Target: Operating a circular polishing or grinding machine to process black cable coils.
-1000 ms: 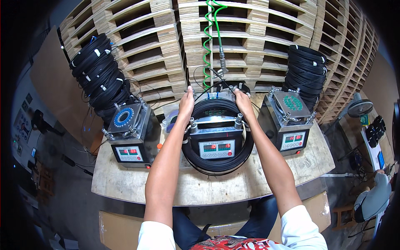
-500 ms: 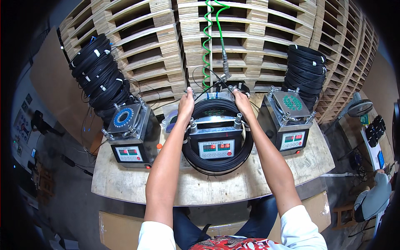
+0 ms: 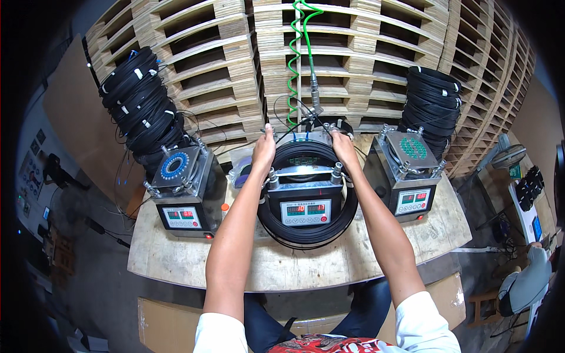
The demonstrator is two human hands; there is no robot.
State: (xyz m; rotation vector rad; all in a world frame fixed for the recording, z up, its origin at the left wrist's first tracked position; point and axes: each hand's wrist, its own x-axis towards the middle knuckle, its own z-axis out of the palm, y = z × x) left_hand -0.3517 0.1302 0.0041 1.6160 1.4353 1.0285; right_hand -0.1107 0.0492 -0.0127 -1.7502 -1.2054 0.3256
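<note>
A large coil of black cable hangs around the middle bench machine, which has a metal top plate and a lit red display. My left hand is closed at the coil's far left, thumb up, with a thin black cable running from it. At the far right of the coil my right hand is closed too, where another black strand meets it. The strands cross between the hands, close to the metal fitting of a green air hose. Both hands' fingertips are largely hidden.
Two similar machines flank the middle one: one with a blue ring of fittings, one with green fittings. Tall stacks of cable coils stand behind both. An orange-capped bottle is beside my left forearm. Wooden pallets rise behind; another person sits right.
My hands have barely shifted, keeping their places at the coil's far side. The hose fitting has swung slightly. Digits on the machines' red displays have changed.
</note>
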